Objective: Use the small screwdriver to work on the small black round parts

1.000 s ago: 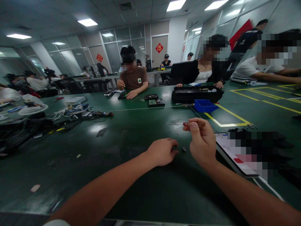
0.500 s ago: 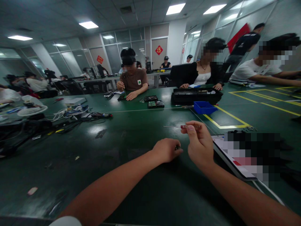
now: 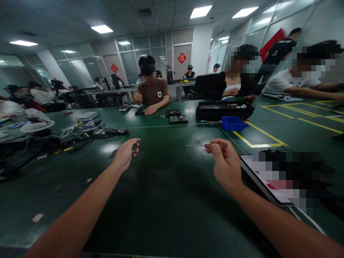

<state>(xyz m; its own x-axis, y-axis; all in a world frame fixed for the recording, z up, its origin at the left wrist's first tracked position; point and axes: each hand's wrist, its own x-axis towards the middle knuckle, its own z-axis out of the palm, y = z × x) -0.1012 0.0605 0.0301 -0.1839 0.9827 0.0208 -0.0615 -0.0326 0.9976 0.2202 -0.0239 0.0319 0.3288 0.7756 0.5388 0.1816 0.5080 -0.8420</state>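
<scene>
My right hand is closed around the red handle of a screwdriver, whose thin shaft points left above the green table. Over the left half of the table is my left hand, its fingers curled. Something small and dark shows between those fingers, too unclear to name. Just right of my right hand lies a white-edged tablet-like device, partly pixelated, with a white cable.
A blue bin stands in front of a long black tray. Circuit-board parts lie farther back at the middle. Tangled cables spread over the left side. People sit across the table, one with a hand on a small part.
My left hand has moved far to the left, away from my right hand. My right hand has shifted slightly left with the screwdriver. A person across the table has drawn their hands up.
</scene>
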